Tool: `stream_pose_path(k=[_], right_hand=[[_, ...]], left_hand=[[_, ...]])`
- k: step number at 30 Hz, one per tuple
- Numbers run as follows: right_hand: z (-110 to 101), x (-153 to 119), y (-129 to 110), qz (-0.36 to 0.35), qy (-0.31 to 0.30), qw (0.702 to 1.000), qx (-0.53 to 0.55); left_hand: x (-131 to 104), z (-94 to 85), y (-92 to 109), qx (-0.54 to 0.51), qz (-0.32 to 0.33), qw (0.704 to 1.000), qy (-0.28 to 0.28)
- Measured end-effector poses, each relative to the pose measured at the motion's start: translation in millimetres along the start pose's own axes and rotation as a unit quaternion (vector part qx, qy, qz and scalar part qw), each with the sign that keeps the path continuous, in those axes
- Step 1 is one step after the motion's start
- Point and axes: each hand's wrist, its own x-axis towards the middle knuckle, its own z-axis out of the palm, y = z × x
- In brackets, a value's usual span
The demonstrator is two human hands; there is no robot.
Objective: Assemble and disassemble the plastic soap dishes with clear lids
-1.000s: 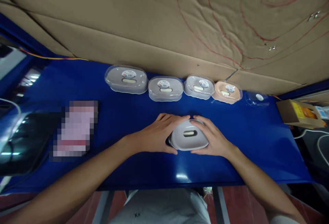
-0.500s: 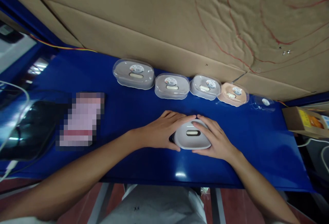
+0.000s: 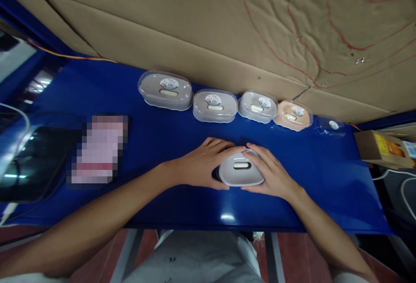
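In the head view, the left hand (image 3: 203,164) and right hand (image 3: 274,172) grasp opposite sides of a grey oval container (image 3: 241,174), right of centre in the lower half, above the blue table (image 3: 156,135). Four lidded boxes (image 3: 215,106) line its back edge, upper centre to right.

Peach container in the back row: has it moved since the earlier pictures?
No; against the cardboard behind it, the peach container keeps its place, between a grey container and the clear lid.
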Motion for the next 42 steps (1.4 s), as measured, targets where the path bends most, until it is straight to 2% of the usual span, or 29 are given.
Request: stream_pose_path(k=[5,23,42], right_hand=[[0.6,-1.2,4.7,-0.009,0.027,1.000,0.001],[-1.2,-0.1,3.4,0.007,-0.002,1.000,0.028],[2.8,-3.8,-4.7,-0.018,0.011,0.999,-0.048]], left_hand=[[-1.7,3.3,-3.3,-0.012,0.008,1.000,0.008],[-0.2,3.5,-3.9,0.014,0.024,1.000,0.012],[-1.0,5.7,2.7,0.045,0.032,0.998,0.021]])
